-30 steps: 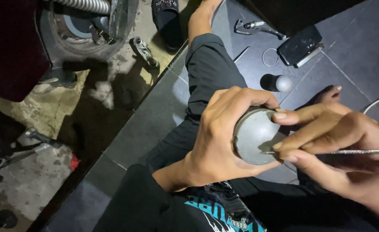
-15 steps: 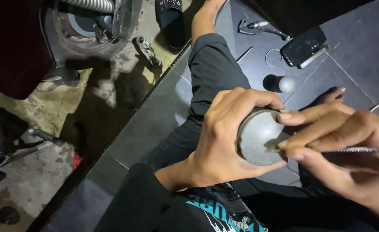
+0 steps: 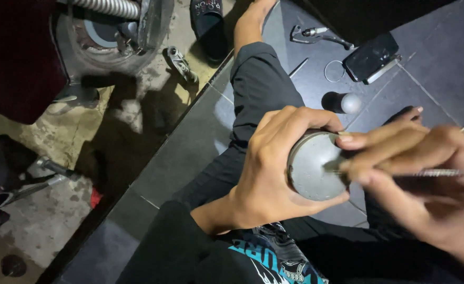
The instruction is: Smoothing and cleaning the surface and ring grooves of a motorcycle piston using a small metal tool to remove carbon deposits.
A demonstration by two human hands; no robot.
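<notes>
My left hand [image 3: 274, 168] wraps around a grey round metal part [image 3: 313, 167] with a flat, dull top face, held above my lap. My right hand [image 3: 421, 173] pinches a thin metal tool [image 3: 442, 172] whose tip rests on the right side of that face. I sit on dark tiles with my legs in black trousers [image 3: 258, 89]; one bare foot [image 3: 250, 21] reaches toward the top of the view.
On the dark tiles [image 3: 190, 152] lie a black phone [image 3: 371, 57], a wire ring [image 3: 333, 71], a small dark cylinder with a pale cap [image 3: 342, 103] and pliers [image 3: 316, 34]. Left is rough concrete with an engine part [image 3: 105, 31], a sandal [image 3: 208, 21] and tools [image 3: 37, 179].
The view has shifted slightly. My right hand's fingers have crept a little further over the round part; my left hand keeps the same grip.
</notes>
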